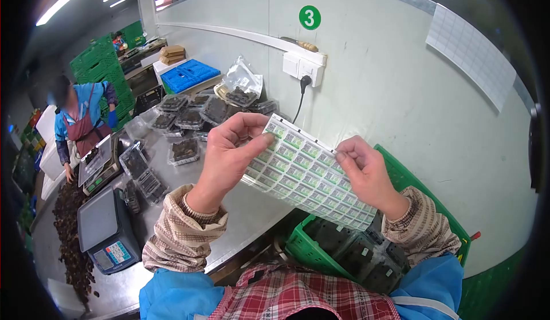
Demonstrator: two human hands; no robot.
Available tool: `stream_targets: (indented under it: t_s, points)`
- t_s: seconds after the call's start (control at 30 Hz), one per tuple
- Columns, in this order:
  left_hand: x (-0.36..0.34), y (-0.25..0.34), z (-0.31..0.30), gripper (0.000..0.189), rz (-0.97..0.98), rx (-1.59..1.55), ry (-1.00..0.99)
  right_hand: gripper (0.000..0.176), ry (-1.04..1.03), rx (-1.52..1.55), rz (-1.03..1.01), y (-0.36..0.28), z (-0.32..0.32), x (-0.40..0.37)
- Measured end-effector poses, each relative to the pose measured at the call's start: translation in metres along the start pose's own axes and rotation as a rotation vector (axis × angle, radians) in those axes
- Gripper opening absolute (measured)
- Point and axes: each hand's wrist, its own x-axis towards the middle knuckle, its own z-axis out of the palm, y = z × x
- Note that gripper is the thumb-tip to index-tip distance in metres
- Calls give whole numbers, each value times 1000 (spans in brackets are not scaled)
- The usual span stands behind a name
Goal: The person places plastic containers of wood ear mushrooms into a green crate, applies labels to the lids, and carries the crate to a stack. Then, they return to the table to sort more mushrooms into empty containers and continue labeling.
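Observation:
A sheet of small green and white printed labels point(309, 171) is held up in front of my chest, tilted down to the right. My left hand point(238, 151) pinches its upper left corner between thumb and fingers. At the upper right edge, my right hand point(369, 171) grips the sheet the same way. Below the sheet stands a green crate point(309, 251) with several dark-filled clear packs point(358, 254) in it, some bearing small labels. The sheet hides part of the crate.
Several clear packs of dark pieces point(186, 151) lie on the metal table point(229, 217). A scale point(103, 228) stands left, beside loose dark pieces point(71, 234). A co-worker point(86, 117) is at the far left. A socket with a plug point(305, 81) is on the wall.

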Motion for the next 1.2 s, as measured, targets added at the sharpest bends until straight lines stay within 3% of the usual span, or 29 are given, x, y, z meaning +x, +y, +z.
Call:
stream_targets:
  t_s: [0.2,0.27,0.3,0.37,0.47,0.53,0.63,0.67,0.73,0.77,0.8,0.83,0.87,0.93,1.03,1.07,1.1,1.13,1.2]
  points:
    - [0,-3,-2,27,12,40,14,7,26,9,-27,3,-4,1]
    - [-1,-3,-3,32,80,123,-17,8,235,35,-87,0,-8,3]
    - [-3,1,-8,32,42,177,-40,8,244,29,-88,-1,-11,5]
    - [-4,3,-26,29,-35,232,-102,9,484,142,-189,-2,-18,9]
    - [-3,4,-52,21,-140,311,-177,8,616,207,-184,5,-24,3]
    - [-3,6,-63,20,-299,186,-206,6,608,133,-194,11,-27,-6]
    - [4,4,-75,14,-218,155,-72,5,726,202,-163,28,-20,-13]
    - [8,6,-81,12,-144,118,12,5,707,210,-167,34,-17,-22]
    - [21,32,-80,10,-80,40,133,4,80,47,147,45,-16,-38]
    - [26,48,-77,11,-35,36,105,6,-82,-78,207,39,-20,-39]
    - [29,62,-71,12,8,32,68,6,-83,-80,204,30,-22,-34]
    - [30,71,-62,12,11,29,59,8,80,-154,67,17,-27,-24]
    - [33,79,-52,14,1,106,-69,11,255,-226,-62,1,-33,-16]
    - [34,90,-18,18,-47,160,-280,19,232,-367,-444,-47,-35,5]
    - [38,92,24,16,-37,74,-417,24,192,-297,-488,-86,-15,15]
    - [41,99,30,16,-37,75,-442,27,60,-202,-374,-91,-15,17]
    - [45,106,33,16,47,112,-391,30,-79,-107,-266,-95,-17,20]
    - [49,116,35,16,138,147,-330,30,-72,-117,-275,-95,-19,26]
    - [58,137,35,16,191,243,-347,30,205,-374,-789,-95,-20,40]
